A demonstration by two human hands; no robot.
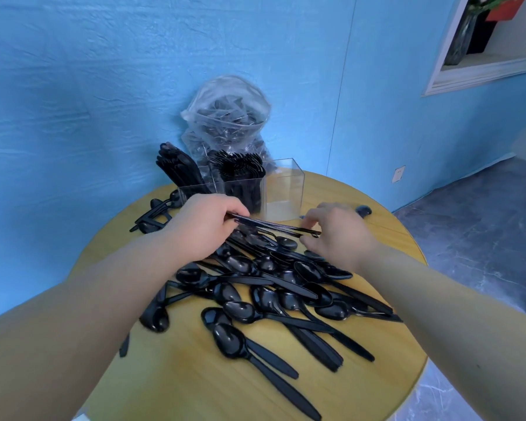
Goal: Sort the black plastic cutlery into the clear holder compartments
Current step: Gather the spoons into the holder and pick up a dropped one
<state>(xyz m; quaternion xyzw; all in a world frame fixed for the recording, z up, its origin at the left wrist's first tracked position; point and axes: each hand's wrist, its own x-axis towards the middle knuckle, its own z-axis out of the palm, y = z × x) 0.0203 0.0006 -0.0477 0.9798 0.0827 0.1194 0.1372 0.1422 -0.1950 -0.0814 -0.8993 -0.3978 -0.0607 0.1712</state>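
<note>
Head view: my left hand [205, 229] grips a thin bundle of black cutlery [274, 227], knives I think, tho blurred. The bundle's long axis runs left-right across the view, dipping slightly to the right, held above the pile. My right hand [336, 235] is at the bundle's far end, fingers curled around the tips; whether they actually pinch it I can't tell. So the bundle spans between both hands, left hand carrying it.

The clear holder [286, 189] stands just beyond the hands, at the back of the tabletop [170, 369], closer to the left hand. 3 compartments visible: left w/ knives leaning out, middle packed w/ forks, right one empty. The next move, I'd judge, means tipping the bundle upright and going fwd-left into the knife compartment.

Counts: 1 holder, 1 clear bag [225, 117] of more cutlery behind it, 1 loose pile of spoons [255, 299] under and near the hands, approx 15-20, too tangled for an exact count. A few more pieces [155, 214] lie left of the holder.
</note>
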